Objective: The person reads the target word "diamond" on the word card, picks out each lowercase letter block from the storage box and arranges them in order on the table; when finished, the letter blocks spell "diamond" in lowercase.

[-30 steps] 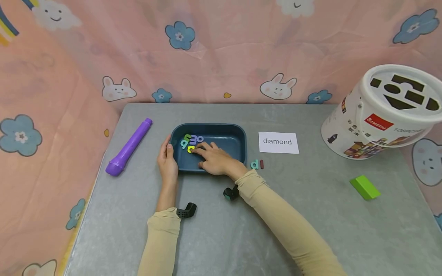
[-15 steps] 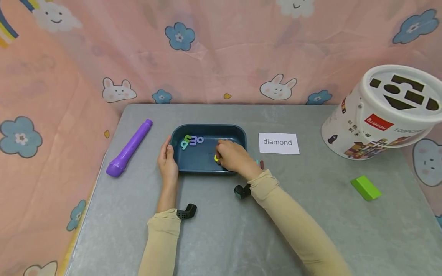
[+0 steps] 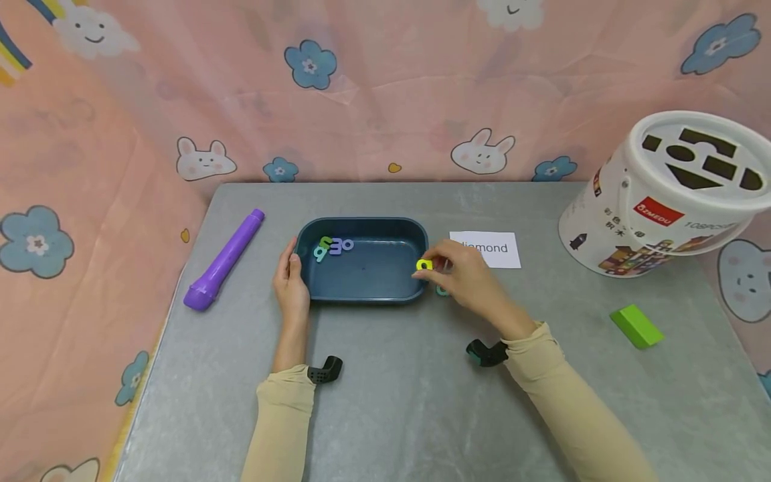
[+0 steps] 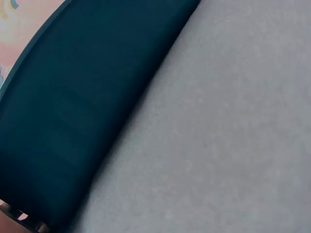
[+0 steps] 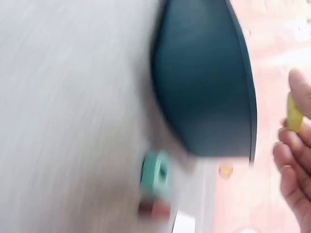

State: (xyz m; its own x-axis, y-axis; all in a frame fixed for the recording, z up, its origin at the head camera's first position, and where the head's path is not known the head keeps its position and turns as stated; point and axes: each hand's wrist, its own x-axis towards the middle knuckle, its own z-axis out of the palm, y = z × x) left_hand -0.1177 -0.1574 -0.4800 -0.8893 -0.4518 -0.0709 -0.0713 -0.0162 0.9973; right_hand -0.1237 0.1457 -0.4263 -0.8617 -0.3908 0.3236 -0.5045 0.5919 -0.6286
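My right hand (image 3: 466, 278) pinches a small yellow letter (image 3: 424, 265) between thumb and fingertips, over the right end of a dark blue tray (image 3: 361, 298). In the right wrist view the yellow letter (image 5: 294, 114) shows edge-on between the fingers. My left hand (image 3: 292, 288) rests along the tray's left side, fingers straight against the outer wall and thumb at the rim. Inside the tray's left part lie a green letter (image 3: 326, 242), a teal letter (image 3: 320, 254), a purple m (image 3: 336, 247) and a purple o (image 3: 347, 245).
A teal letter (image 5: 155, 172) and a dark red piece (image 5: 154, 208) lie right of the tray, mostly behind my right hand in the head view. Beyond is a card (image 3: 506, 251) reading "diamond". A purple toy microphone (image 3: 225, 258), green block (image 3: 636, 327) and white bucket (image 3: 650, 207) stand farther out.
My right hand has picked the yellow letter up from the tray's left part and carried it right to the tray's right rim. The left hand stays put.
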